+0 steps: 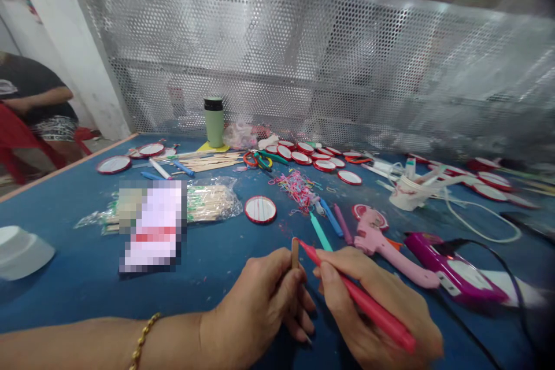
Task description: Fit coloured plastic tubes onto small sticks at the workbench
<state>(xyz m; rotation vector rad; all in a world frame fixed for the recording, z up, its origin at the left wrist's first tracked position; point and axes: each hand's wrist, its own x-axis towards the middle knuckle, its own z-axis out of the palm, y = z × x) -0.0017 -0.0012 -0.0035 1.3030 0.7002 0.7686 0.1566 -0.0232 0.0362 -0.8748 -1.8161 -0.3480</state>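
My left hand (pixel 264 300) is closed around a flat wooden craft stick (pixel 295 253), whose rounded end points up between thumb and fingers. In a writing grip, my right hand (pixel 368 306) holds a red marker pen (pixel 368 309). The pen's tip is close to the top of the stick; whether they touch I cannot tell. Beyond both hands lies a round red-rimmed disc (pixel 260 209) with a pale face. Teal (pixel 321 232), blue and purple pens lie just past my right hand, near a pile of colourful small bands (pixel 299 188).
A pink glue gun (pixel 390 251) and a purple power strip (pixel 455 272) with black cable lie right. A white cup (pixel 407 193) holds tools. Left are bagged sticks (pixel 212 199) and a white bowl (pixel 21 251). A green tumbler (pixel 214 124) stands behind. Another person (pixel 37 95) sits far left.
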